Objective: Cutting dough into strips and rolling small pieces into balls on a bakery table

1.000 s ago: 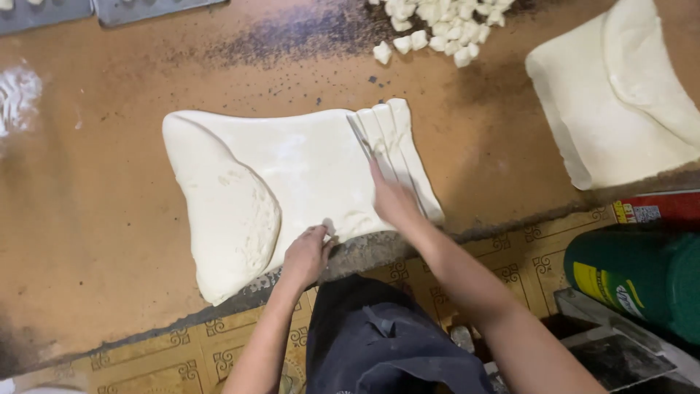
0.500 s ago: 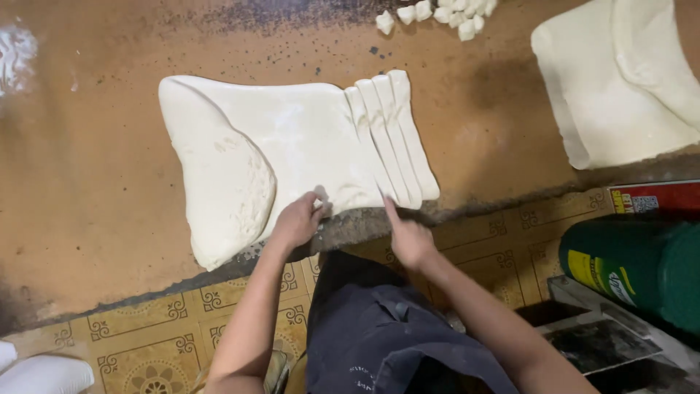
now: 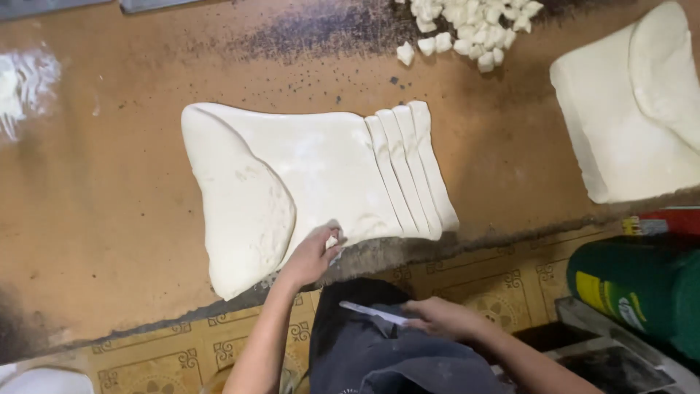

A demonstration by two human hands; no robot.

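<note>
A large flat sheet of pale dough lies on a brown work table, its left end folded over. Along its right side several long strips have been cut. My left hand rests on the sheet's near edge, fingers pinching the dough at the table's rim. Below the table edge, in front of my dark apron, my right hand holds a thin pale blade that points left.
A pile of small cut dough pieces sits at the table's far side. A second thick dough slab lies at the right. Flour dusts the far left. A green container stands on the patterned tile floor.
My right hand has left the cut strips and dropped below the table edge to my apron with the blade. My left hand stays at the dough's near edge.
</note>
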